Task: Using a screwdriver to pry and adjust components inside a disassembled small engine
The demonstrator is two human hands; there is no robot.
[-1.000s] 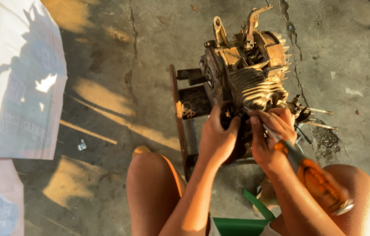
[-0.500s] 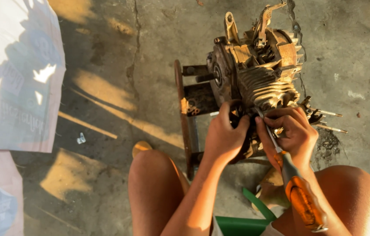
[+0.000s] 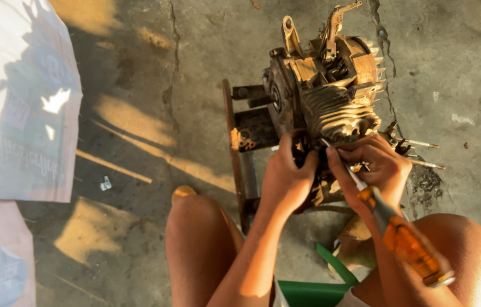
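Observation:
A dirty small engine block (image 3: 325,91) with cooling fins stands on a dark metal stand (image 3: 246,148) on the concrete floor in front of my knees. My left hand (image 3: 287,176) grips the engine's lower front. My right hand (image 3: 377,167) is closed around a screwdriver (image 3: 405,236) with an orange handle; its metal shaft points up to the engine just under the fins, between my two hands. The tip is hidden by my fingers.
A large white printed sheet (image 3: 18,102) lies on the floor at the left. Loose bolts and metal rods (image 3: 416,150) lie right of the engine. A green object (image 3: 314,290) sits between my legs. Cracked concrete (image 3: 166,68) surrounds the stand.
The view has shifted slightly and my hands have settled lower on the engine. The screwdriver's handle has swung a little towards my right knee.

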